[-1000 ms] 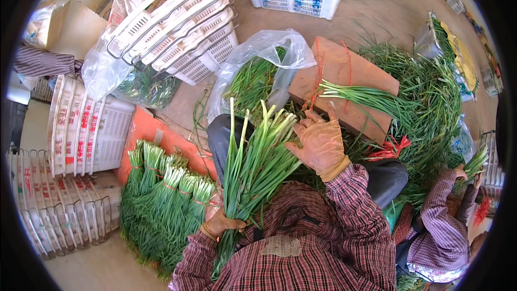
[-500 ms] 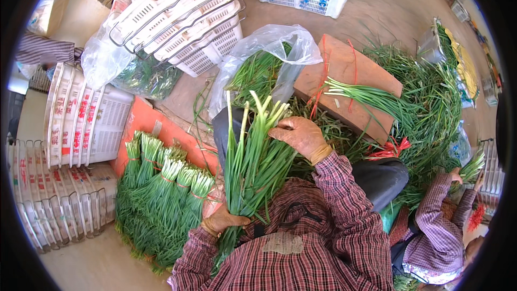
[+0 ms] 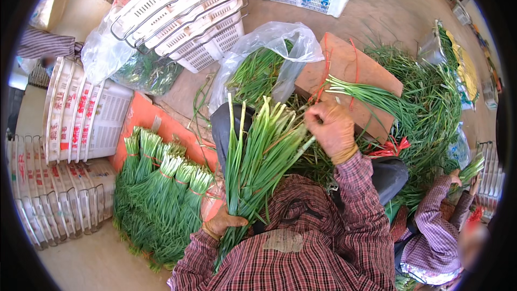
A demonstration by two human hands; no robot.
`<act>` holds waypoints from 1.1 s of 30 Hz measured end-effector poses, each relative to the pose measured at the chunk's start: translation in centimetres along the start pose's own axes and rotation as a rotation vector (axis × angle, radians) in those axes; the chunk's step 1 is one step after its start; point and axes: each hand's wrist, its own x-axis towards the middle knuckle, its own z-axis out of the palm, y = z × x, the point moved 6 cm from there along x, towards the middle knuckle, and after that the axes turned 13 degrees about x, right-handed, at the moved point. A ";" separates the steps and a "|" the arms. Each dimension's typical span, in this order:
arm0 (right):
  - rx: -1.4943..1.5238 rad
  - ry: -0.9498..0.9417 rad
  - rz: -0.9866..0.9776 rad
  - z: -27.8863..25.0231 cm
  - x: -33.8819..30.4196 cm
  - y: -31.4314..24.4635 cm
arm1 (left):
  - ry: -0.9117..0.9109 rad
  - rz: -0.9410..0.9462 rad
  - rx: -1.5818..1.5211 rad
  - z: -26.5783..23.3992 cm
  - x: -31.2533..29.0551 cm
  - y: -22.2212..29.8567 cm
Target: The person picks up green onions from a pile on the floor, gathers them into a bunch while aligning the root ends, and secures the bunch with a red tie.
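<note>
A loose bunch of green chives [image 3: 258,161] lies tilted across my lap, its pale stalk ends pointing away from me. My left hand [image 3: 226,221], in a tan glove, is closed round its leafy lower part. Just right of the stalk ends, my gloved right hand [image 3: 331,126] has its fingers pinched together. A thin chive strand seems to run from the bunch into that pinch; the fingertips partly hide it. One pale-ended stalk [image 3: 307,144] sticks out sideways below the right hand.
Tied chive bundles [image 3: 167,199] lie on an orange board [image 3: 132,124] at left. A brown block [image 3: 355,83] with red ties bears a small chive bunch [image 3: 371,94]. Loose chives [image 3: 431,102] are heaped at right, near a co-worker [image 3: 436,231]. White crates [image 3: 81,118] stand left.
My right hand has moved right, off the stalk ends, and its fingers are now pinched. Some stalks have fanned out toward it. My left hand keeps its hold.
</note>
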 end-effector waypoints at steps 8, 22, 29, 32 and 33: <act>0.700 0.216 0.455 -8.1 -1.9 5.5 | 0.007 -0.033 0.004 -0.4 0.1 -0.1; 0.389 -0.275 0.148 6.6 -8.8 -10.0 | 0.015 0.266 -0.068 -2.1 1.0 -2.5; 0.309 -0.157 0.097 4.9 -8.2 -6.9 | 0.013 0.209 -0.089 -1.8 0.3 -2.7; 0.315 -0.010 0.039 2.6 -6.6 -4.0 | -0.138 0.138 -0.158 -3.1 1.1 -6.2; 0.391 0.034 0.102 1.9 -6.1 -2.3 | -0.139 0.133 -0.164 -3.5 1.1 -6.9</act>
